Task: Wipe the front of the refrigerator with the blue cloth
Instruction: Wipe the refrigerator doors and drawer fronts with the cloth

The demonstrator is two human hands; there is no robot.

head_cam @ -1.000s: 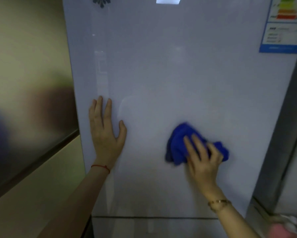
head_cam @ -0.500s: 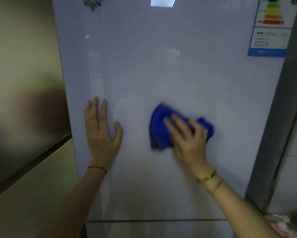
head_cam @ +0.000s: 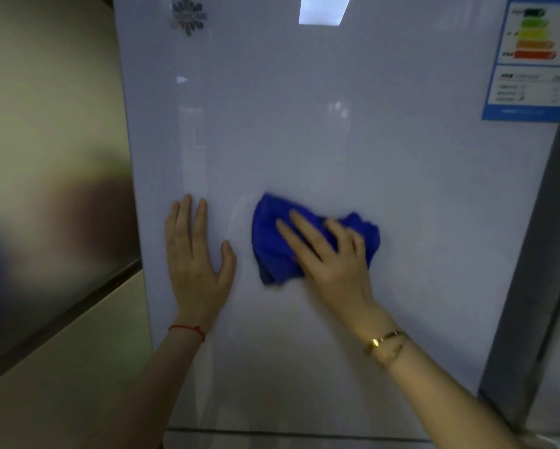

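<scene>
The glossy white refrigerator door fills most of the view. A bunched blue cloth lies against it at mid height. My right hand presses the cloth flat to the door with spread, nearly straight fingers, covering its middle. My left hand rests flat on the door just left of the cloth, fingers pointing up, a small gap between its thumb and the cloth.
An energy label sticker sits at the door's top right, a small logo at the top left. A beige cabinet side stands to the left. A grey edge runs down the right. A seam crosses below.
My right hand has slid the blue cloth leftward and slightly up across the door, toward my left hand. The left hand has stayed flat in the same spot.
</scene>
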